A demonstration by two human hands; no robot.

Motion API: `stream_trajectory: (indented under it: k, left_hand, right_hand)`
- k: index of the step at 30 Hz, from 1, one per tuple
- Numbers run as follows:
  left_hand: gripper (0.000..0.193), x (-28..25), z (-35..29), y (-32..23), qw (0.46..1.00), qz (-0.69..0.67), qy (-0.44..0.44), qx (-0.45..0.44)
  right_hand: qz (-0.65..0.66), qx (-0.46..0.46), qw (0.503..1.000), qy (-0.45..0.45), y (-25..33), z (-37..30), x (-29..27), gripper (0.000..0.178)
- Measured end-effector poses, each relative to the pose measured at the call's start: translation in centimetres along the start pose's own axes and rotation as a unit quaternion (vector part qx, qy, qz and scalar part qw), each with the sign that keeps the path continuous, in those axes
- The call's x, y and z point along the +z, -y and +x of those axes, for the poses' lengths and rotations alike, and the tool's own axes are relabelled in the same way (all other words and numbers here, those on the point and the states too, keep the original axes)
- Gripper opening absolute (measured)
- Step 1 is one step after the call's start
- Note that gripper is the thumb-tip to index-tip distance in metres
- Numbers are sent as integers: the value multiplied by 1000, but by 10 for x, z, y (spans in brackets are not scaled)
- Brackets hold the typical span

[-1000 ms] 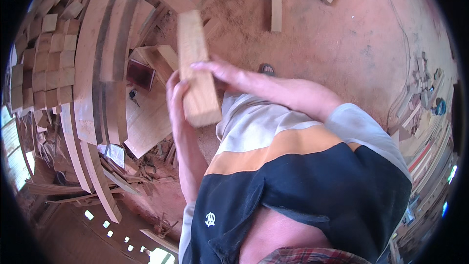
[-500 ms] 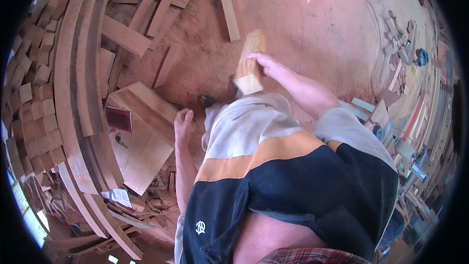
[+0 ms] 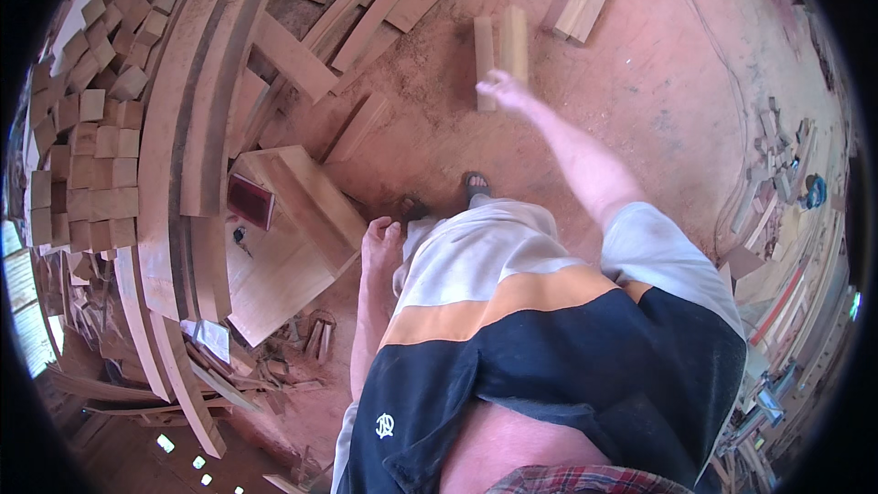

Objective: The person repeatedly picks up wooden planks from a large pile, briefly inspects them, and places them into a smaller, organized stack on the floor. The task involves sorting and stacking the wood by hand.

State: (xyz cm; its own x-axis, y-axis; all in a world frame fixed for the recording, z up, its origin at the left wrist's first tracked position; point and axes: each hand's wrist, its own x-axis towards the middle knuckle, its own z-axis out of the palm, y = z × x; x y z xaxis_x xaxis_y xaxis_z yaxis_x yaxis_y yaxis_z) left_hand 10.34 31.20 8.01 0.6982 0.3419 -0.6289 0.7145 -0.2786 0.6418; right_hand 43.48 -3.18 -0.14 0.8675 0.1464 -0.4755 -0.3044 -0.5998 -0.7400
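Observation:
My right hand (image 3: 506, 91) is stretched out ahead, its fingers apart. Just beyond it is a pale squared wood block (image 3: 515, 44), whose near end is overlapped by the hand. I cannot tell whether this block rests on the floor. Close on its left, a second wood block (image 3: 485, 59) lies nearly parallel. My left hand (image 3: 381, 242) hangs beside my left thigh with its fingers curled in, and nothing shows in it. Nearest to that hand is a box-like stack of wide boards (image 3: 293, 261), carrying a dark red flat book-like thing (image 3: 250, 200).
Farther right, a pair of wood blocks (image 3: 583, 5) lies on the reddish, dusty floor (image 3: 631, 119). Long planks (image 3: 169, 137) run along my left, beside a pile of squared timber (image 3: 101, 178). Offcuts (image 3: 777, 160) and strips line the right side. My sandalled foot (image 3: 476, 185) shows below.
My right hand has swung forward from near my knees and let go of the wood block, now beside another one. My left hand stays by my thigh. The view has shifted.

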Motion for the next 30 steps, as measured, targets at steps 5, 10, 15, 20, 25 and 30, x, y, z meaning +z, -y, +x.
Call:
stream_trajectory:
  k: [5, 10, 15, 20, 25, 30]
  left_hand:
    - [49, 13, 5, 6, 1000, -10, 3, -7]
    - [47, 18, 6, 25, 998, 43, 2, -37]
    - [44, -7, 1, 3, 987, -150, -32, -44]
    - [53, -119, 3, -52, 975, -18, -193, 108]
    - [51, -263, 7, -130, 910, -95, -347, 208]
    - [75, -429, 1, -189, 747, 97, -578, 314]
  right_hand:
    - [40, -8, 980, 196, -18, -60, 103, 80]
    - [-85, -55, 952, 289, -56, -122, 130, 70]
    - [-8, -122, 966, 229, -121, -143, 99, 62]
    - [-66, 100, 975, 185, -197, -125, 65, 65]
    - [51, 179, 975, 124, -201, -102, 64, 58]
    - [140, 159, 971, 111, -109, -106, 94, 58]
